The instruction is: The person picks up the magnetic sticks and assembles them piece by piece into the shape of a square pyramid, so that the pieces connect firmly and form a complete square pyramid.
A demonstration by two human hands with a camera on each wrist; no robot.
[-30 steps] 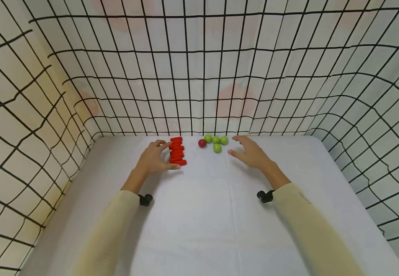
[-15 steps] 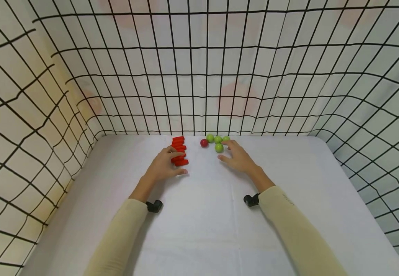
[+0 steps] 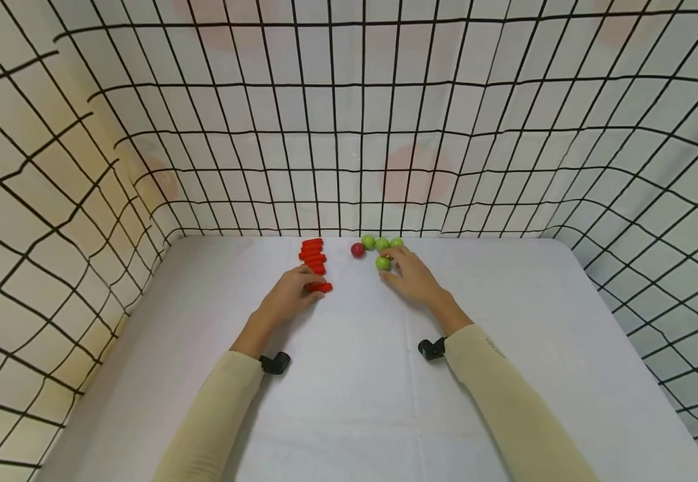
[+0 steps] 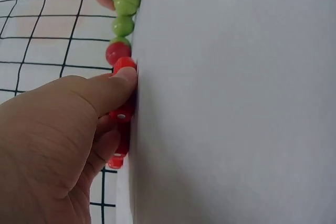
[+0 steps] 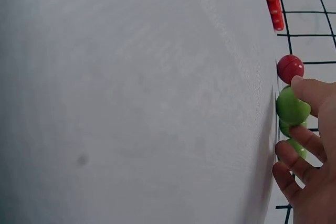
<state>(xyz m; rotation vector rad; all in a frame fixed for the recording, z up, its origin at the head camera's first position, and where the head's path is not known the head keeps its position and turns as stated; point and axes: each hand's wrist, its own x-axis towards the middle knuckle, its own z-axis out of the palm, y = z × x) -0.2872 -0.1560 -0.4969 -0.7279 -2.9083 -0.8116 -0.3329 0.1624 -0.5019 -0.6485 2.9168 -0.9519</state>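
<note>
A row of several red pieces [image 3: 311, 258] lies at the back of the white table [image 3: 349, 375]. My left hand [image 3: 315, 279] pinches the nearest red piece [image 4: 125, 65], thumb on one side and curled fingers on the other. To the right sit a red ball [image 3: 358, 250] and three green balls in a cluster. My right hand [image 3: 392, 266] closes thumb and forefinger round the nearest green ball [image 3: 383, 263]; in the right wrist view the thumb lies on this green ball [image 5: 291, 106], with the red ball [image 5: 290, 68] just beyond.
A cloth wall with a black grid [image 3: 349, 134] encloses the table on the left, back and right. Two more green balls [image 3: 374, 242] sit against the back wall. White tabletop stretches from the hands to the front edge.
Both hands have moved inward and forward. The left hand has closed on the near end of the red row, and the right hand has closed round the nearest green ball.
</note>
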